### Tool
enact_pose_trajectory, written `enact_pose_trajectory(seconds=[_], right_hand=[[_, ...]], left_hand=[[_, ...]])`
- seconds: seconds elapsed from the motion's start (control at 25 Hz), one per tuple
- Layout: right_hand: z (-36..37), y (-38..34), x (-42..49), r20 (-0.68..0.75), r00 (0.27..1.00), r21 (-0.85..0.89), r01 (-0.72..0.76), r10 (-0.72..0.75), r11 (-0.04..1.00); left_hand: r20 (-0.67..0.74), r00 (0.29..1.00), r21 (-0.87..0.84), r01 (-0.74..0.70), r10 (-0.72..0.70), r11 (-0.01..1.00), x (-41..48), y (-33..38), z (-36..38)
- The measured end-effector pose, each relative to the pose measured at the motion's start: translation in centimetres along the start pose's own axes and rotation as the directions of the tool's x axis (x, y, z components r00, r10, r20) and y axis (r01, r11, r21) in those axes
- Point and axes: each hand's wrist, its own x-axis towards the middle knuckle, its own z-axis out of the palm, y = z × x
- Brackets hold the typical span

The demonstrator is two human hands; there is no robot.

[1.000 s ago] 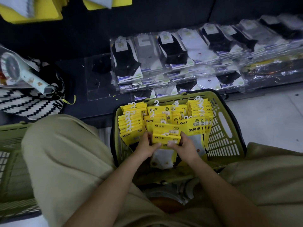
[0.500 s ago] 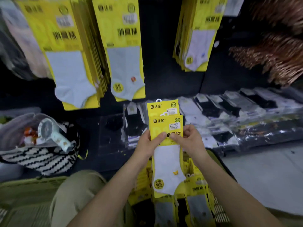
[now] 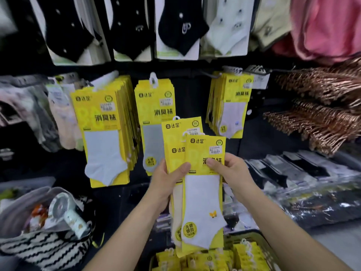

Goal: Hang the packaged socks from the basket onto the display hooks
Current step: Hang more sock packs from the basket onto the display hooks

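Three stacked yellow headers show in the held sock packs (image 3: 176, 137), so I count at least three packs in the bundle. Half a second ago the bundle sat level with the clear-wrapped socks (image 3: 304, 173) on the low shelf. It is now raised in front of the middle hung stack (image 3: 154, 106). The front pack (image 3: 203, 202) has shifted to the right of the packs behind it, where before it lay almost square over them. The camera has tilted up. A top row of black and white socks (image 3: 175, 24) has come into view. The basket (image 3: 262, 242) has dropped to the lower edge of the picture, with loose packs (image 3: 244, 253) standing in it.

The left hand (image 3: 166, 184) grips the bundle from its left edge. The thumb lies across the front and the fingers are hidden behind. The right hand (image 3: 232, 171) pinches the front pack at its right edge, with the thumb on the printed header and the fingers curled behind. The bundle is upright between the two hands. Its hanger loops are above both thumbs and the white sock toe hangs below both wrists.

More hung stacks flank the bundle, the left stack (image 3: 101, 133) and the right stack (image 3: 232, 102). The right stack hangs on a display hook (image 3: 212, 75). A striped bag (image 3: 39, 249) holding a handheld fan (image 3: 66, 214) lies at lower left.
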Motion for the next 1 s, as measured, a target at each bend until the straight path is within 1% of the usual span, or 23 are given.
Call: enact_pose_trajectory(seconds=[0.08,0.12,0.16,0.2,0.24,0.28,0.32,0.4,0.48,0.6,0.72,0.84,0.92,1.0], right_hand=[[0.5,-2.6,1.7,-0.015,0.996,-0.09,0.086,-0.088,0.992],[0.7,-4.1,2.6,-0.031,0.984,-0.175,0.169,-0.176,0.97],[1.1,-6.1,3.5,-0.01,0.965,-0.282,0.25,-0.264,0.926],[1.6,-7.8,4.1,0.051,0.945,-0.398,0.317,-0.324,0.861],[2.1,-9.2,4.6,0.13,0.929,-0.5,0.364,-0.348,0.786],[2.5,-10.2,5.1,0.201,0.92,-0.555,0.389,-0.335,0.735],[2.9,-10.8,5.4,0.255,0.919,-0.576,0.395,-0.301,0.716],[3.5,-11.6,5.8,0.325,0.916,-0.579,0.388,-0.234,0.717],[3.9,-11.9,6.0,0.353,0.912,-0.563,0.384,-0.207,0.732],[4.8,-12.2,6.3,0.315,0.912,-0.51,0.397,-0.264,0.763],[6.3,-12.8,6.8,0.283,0.895,-0.53,0.446,-0.346,0.721],[7.7,-14.0,8.0,0.242,0.896,-0.545,0.444,-0.373,0.711],[8.3,-15.0,9.4,0.165,0.919,-0.518,0.39,-0.358,0.762],[9.1,-15.7,10.8,0.093,0.94,-0.468,0.333,-0.33,0.818]], left_hand=[[-0.066,0.997,0.081,-0.045,0.05,0.996,0.8,1.4,-0.4],[-0.082,0.994,0.119,-0.06,0.07,0.991,1.1,1.9,-0.7],[-0.086,0.992,0.152,-0.077,0.091,0.985,1.5,2.5,-1.1],[-0.08,0.991,0.182,-0.095,0.111,0.979,1.6,3.0,-1.4],[-0.071,0.989,0.206,-0.11,0.127,0.972,1.8,3.3,-1.7],[-0.063,0.988,0.225,-0.122,0.14,0.967,1.8,3.6,-2.1],[-0.062,0.987,0.237,-0.13,0.148,0.963,1.8,3.8,-2.4],[-0.081,0.984,0.248,-0.134,0.159,0.959,1.7,4.2,-3.1],[-0.093,0.983,0.254,-0.13,0.158,0.959,1.8,4.5,-3.7],[-0.061,0.986,0.254,-0.137,0.158,0.957,2.0,5.1,-4.3],[-0.09,0.977,0.236,-0.17,0.196,0.957,2.1,5.8,-4.5],[-0.197,0.933,0.28,-0.241,0.302,0.929,1.7,7.1,-5.5],[-0.276,0.888,0.286,-0.289,0.367,0.914,1.2,8.3,-6.7],[-0.313,0.852,0.301,-0.331,0.42,0.895,0.6,9.7,-8.1]])
